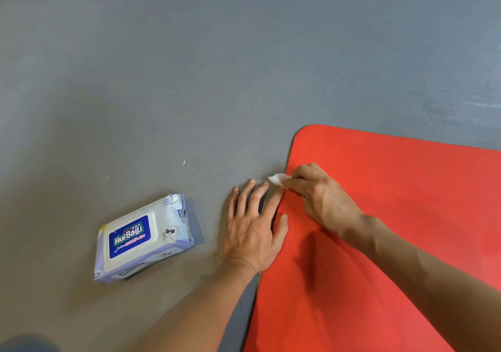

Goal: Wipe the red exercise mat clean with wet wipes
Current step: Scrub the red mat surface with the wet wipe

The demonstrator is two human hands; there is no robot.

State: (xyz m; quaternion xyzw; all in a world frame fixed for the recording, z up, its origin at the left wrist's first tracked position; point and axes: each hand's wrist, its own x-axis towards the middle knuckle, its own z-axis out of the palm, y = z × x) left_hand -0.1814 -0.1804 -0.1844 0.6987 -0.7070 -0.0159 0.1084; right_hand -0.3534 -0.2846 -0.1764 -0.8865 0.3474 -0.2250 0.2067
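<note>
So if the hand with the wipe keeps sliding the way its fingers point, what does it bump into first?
Probably nothing solid. The right hand points its wet wipe leftward over the red mat's edge, so bare grey floor comes next. The left hand's fingertips lie just beside that line.

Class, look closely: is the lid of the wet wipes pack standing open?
No. The white lid lies flat and closed on the wet wipes pack, which rests on the grey floor.

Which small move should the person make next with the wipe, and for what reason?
Probably draw the right hand along the mat away from its left edge. That hand pinches a small white wipe right at this edge, the left hand lies flat across the edge onto the floor, and most of the red surface lies beyond it.
</note>
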